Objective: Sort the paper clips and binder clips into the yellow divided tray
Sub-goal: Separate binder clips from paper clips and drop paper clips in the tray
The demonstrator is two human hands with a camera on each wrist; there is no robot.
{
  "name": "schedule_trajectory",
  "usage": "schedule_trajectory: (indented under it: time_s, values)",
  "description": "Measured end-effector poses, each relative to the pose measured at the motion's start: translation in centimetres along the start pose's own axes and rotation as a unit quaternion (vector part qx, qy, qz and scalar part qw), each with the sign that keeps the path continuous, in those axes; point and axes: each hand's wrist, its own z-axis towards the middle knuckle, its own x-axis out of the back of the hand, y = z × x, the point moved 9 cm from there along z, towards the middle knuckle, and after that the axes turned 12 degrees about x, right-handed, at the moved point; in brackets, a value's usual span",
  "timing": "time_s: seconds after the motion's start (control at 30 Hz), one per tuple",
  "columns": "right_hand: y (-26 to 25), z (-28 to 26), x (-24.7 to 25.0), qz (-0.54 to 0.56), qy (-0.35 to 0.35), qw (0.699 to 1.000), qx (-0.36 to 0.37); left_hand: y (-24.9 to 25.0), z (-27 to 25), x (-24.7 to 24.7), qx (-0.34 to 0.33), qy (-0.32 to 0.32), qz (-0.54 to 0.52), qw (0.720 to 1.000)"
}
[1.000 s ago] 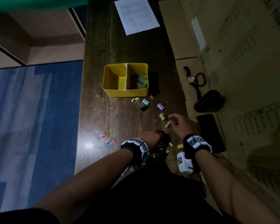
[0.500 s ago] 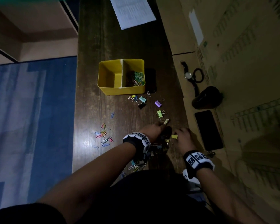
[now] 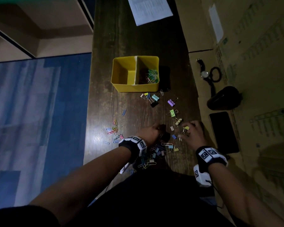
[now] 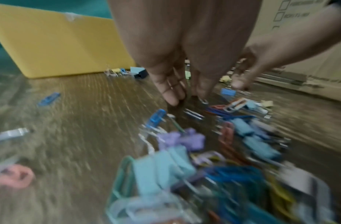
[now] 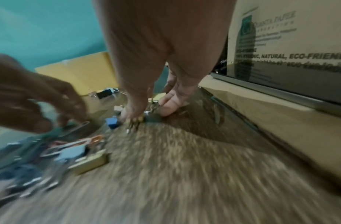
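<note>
Right hand down at five o'clock on the table, thumb and fingers pinching a yellow binder clip. Left hand beside it, fingertips lowered onto the clip pile, hold impossible to tell. Yellow divided tray off at twelve o'clock, paper clips in its right compartment.

A white printed paper sheet lies at the top of the dark wooden table, while at the frame's right, flattened brown cardboard carries a wristwatch, a black rounded pouch and a black phone.
</note>
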Motion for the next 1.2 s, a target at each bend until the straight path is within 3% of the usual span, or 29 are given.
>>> schedule_trajectory:
  time_s: [0.13, 0.37, 0.5, 0.57, 0.67, 0.87, 1.03, 1.2]
  values:
    - [-1.0, 0.9, 1.4, -0.008, 0.018, 1.000, -0.009, 1.1, -0.3, -0.6, 0.007, 0.022, 0.006, 1.000]
    - [-5.6, -0.4, 1.0, -0.202, -0.019, 0.977, 0.067, 2.6, 0.0, 0.4, -0.006, 0.032, 0.017, 0.999]
    - [-7.1, -1.4, 1.5, -0.133, 0.018, 0.985, 0.104, 1.8, 0.5, 0.1, -0.010, 0.012, 0.003, 1.000]
    - [-6.9, -2.1, 0.7, -0.063, -0.012, 0.994, 0.094, 1.5, 0.6, 0.3, 0.010, 0.005, -0.007, 1.000]
    - [-6.2, -3.5, -1.2, -0.059, -0.081, 0.993, 0.070, 1.5, 0.6, 0.6, 0.037, 0.010, 0.031, 0.999]
    - [-4.2, -4.7, -1.2, -0.012, -0.058, 0.997, 0.045, 1.5, 0.8, 0.3, 0.023, -0.015, -0.017, 0.999]
    - [-3.5, -4.0, 0.1, -0.042, -0.026, 0.999, 0.021, 1.1, 0.7, 0.1, 0.001, -0.034, -0.079, 0.996]
    - [-6.4, -3.5, -0.5, -0.115, -0.040, 0.988, 0.097, 1.1, -0.3, -0.1, -0.009, -0.022, -0.105, 0.994]
